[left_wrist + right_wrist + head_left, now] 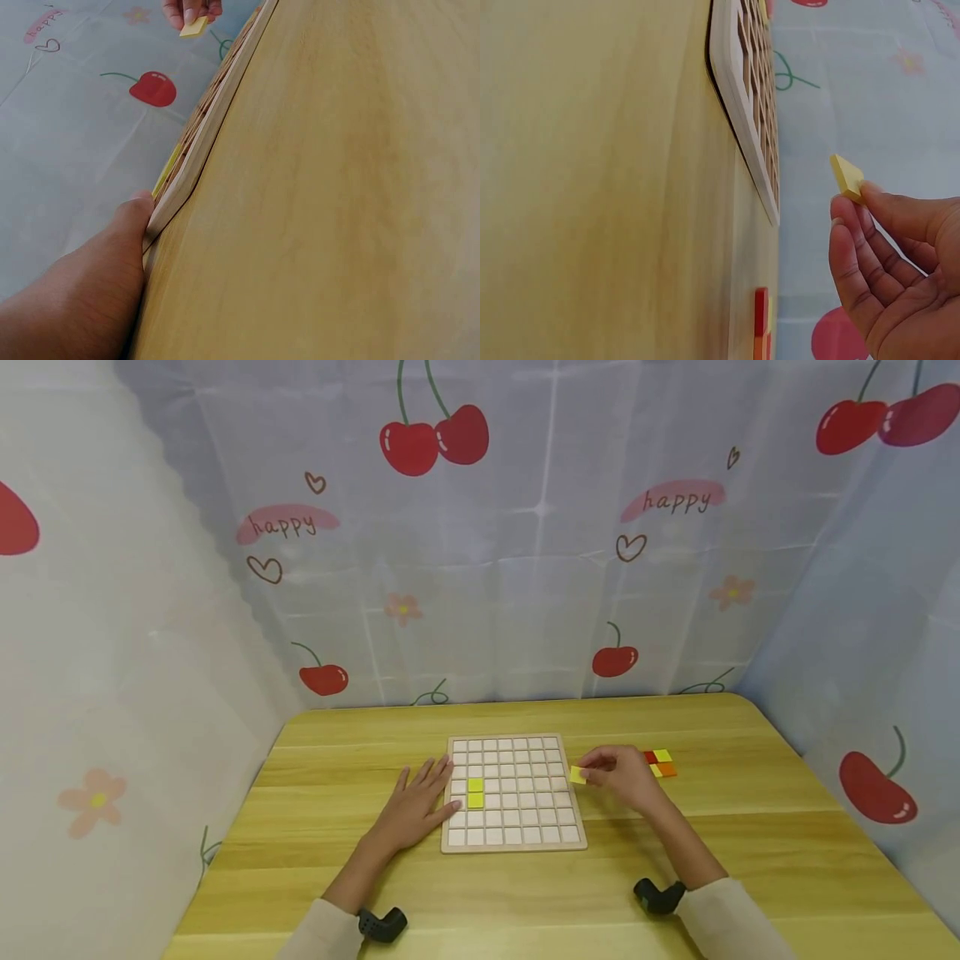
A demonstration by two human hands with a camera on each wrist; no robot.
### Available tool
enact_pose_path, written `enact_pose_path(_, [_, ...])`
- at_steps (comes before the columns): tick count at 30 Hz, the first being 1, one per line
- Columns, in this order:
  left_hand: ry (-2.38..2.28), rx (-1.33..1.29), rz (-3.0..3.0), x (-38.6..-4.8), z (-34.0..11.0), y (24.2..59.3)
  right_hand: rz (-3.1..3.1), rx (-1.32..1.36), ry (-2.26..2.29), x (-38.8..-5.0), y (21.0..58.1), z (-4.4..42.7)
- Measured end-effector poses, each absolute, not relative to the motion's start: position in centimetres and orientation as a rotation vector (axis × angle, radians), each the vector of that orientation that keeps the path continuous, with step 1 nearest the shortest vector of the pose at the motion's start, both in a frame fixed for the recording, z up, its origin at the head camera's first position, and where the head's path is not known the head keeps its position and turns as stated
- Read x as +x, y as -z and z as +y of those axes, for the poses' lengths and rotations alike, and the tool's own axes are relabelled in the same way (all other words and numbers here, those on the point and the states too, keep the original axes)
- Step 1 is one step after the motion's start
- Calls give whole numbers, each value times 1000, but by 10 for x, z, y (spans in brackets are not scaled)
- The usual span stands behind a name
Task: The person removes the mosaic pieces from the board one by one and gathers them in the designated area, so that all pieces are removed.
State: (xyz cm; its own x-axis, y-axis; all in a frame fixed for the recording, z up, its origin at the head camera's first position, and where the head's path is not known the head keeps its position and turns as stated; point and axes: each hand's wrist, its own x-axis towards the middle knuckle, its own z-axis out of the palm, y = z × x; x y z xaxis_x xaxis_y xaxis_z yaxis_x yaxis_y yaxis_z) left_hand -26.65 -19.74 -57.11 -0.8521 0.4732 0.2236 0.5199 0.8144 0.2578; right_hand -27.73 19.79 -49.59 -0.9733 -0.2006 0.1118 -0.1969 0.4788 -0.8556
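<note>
A light wooden grid board (517,848) lies on the table, with two yellow square tiles (476,800) set one above the other in its left part. My left hand (412,806) rests flat at the board's left edge, fingers spread, the thumb reaching onto the rim; the thumb shows against the board in the left wrist view. Just off the board's right edge, my right hand (621,777) pinches a yellow square tile (847,178) between thumb and fingers. It holds the tile raised above the table.
Behind my right hand lies a small group of tiles, among them a yellow tile (662,755), a red tile (650,757) and an orange tile (667,770), partly hidden by the hand. The wooden table (480,902) meets a cherry-print curtain (510,610) at its back.
</note>
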Motion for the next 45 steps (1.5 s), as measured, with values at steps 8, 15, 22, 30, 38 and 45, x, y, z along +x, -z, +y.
enact_pose_path(8, [478, -783, -2875, -267, -198, 571, 2647, -373, 1630, -283, 496, 217])
enact_pose_path(15, [480, -780, -2859, -266, -197, 571, 2661, -298, 1604, -287, 500, 230])
enact_pose_path(22, [473, -773, -2852, -266, -196, 571, 2711, -247, 1506, -292, 505, 242])
enact_pose_path(30, [485, -772, -2861, -265, -198, 570, 2667, -173, 1501, -294, 511, 250])
enact_pose_path(38, [489, -764, -2864, -265, -200, 572, 2690, -166, 1427, -295, 512, 256])
enact_pose_path(45, [493, -762, -2892, -268, -199, 573, 2612, -135, 1458, -293, 512, 261])
